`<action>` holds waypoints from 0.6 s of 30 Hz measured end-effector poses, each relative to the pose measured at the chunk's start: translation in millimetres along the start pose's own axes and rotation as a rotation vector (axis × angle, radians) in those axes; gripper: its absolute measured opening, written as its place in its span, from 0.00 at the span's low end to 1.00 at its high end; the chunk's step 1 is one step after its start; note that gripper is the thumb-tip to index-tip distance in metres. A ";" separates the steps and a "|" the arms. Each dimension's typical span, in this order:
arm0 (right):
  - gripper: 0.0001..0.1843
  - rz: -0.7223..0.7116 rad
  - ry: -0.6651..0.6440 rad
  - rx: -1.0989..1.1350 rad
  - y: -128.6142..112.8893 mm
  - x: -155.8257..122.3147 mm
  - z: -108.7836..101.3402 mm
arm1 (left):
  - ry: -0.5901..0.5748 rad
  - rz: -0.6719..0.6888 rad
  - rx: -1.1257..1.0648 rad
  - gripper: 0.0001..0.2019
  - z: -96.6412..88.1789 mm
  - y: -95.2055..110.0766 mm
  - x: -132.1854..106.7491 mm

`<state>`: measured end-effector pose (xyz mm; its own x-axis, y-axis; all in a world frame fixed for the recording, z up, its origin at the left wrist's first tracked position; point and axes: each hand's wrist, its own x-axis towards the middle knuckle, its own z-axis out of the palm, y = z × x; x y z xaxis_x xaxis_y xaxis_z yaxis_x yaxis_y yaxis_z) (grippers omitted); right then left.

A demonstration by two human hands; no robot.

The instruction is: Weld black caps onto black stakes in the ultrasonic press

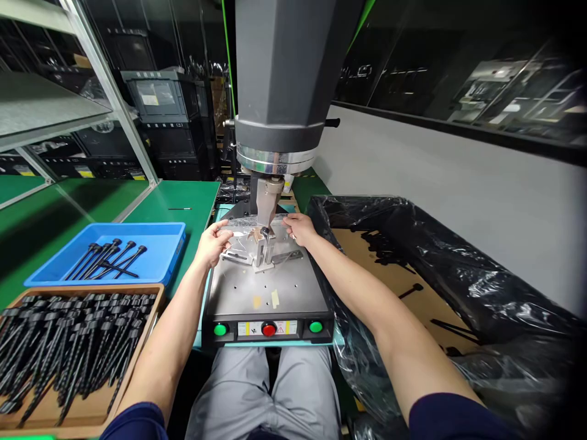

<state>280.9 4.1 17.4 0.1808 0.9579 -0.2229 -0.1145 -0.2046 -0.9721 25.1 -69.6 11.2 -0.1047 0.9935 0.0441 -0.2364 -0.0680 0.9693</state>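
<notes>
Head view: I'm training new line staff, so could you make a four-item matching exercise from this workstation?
1. Left hand
2. Middle button
3. Brown tray
4. Blue tray

A. Crowded with black rods
B. At the left edge of the clear plastic
C. Holding just a few black rods
D. Red

Pairs: 1-B, 2-D, 3-A, 4-C

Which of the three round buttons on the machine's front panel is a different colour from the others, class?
The middle button: it is red, while the left-hand button and right-hand button are green.
</notes>
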 end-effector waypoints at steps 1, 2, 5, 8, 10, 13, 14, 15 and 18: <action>0.09 0.001 -0.001 -0.006 0.1 0.2 -0.6 | -0.008 0.000 0.006 0.31 0.0 -1.3 -0.5; 0.08 0.002 -0.003 -0.010 0.2 0.3 -1.1 | -0.012 -0.002 0.012 0.30 -0.1 -2.4 -1.0; 0.04 0.008 -0.013 -0.017 1.0 -0.4 -2.7 | -0.013 -0.014 0.026 0.26 -0.6 -3.5 -1.5; 0.06 0.013 -0.018 -0.015 2.0 -1.3 -3.7 | -0.005 -0.014 0.030 0.24 -1.4 -2.8 -0.4; 0.07 0.016 -0.015 -0.013 2.6 -1.3 -3.8 | 0.001 -0.012 0.034 0.23 -1.8 -2.5 0.9; 0.08 0.018 -0.009 -0.013 3.3 -0.6 -3.0 | 0.004 -0.023 0.033 0.23 -1.8 -2.7 2.7; 0.07 0.018 -0.009 -0.014 3.6 -0.1 -2.6 | 0.005 -0.027 0.033 0.23 -1.7 -2.7 3.2; 0.07 0.019 -0.008 -0.015 4.0 0.3 -2.1 | 0.006 -0.030 0.033 0.23 -1.5 -2.8 3.6; 0.06 0.019 -0.008 -0.021 5.4 2.0 -0.8 | 0.009 -0.038 0.044 0.24 -0.8 -2.6 4.8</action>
<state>281.5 4.7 11.6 0.1708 0.9553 -0.2411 -0.0975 -0.2271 -0.9690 24.4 -64.8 8.8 -0.1055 0.9944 0.0051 -0.1975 -0.0260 0.9799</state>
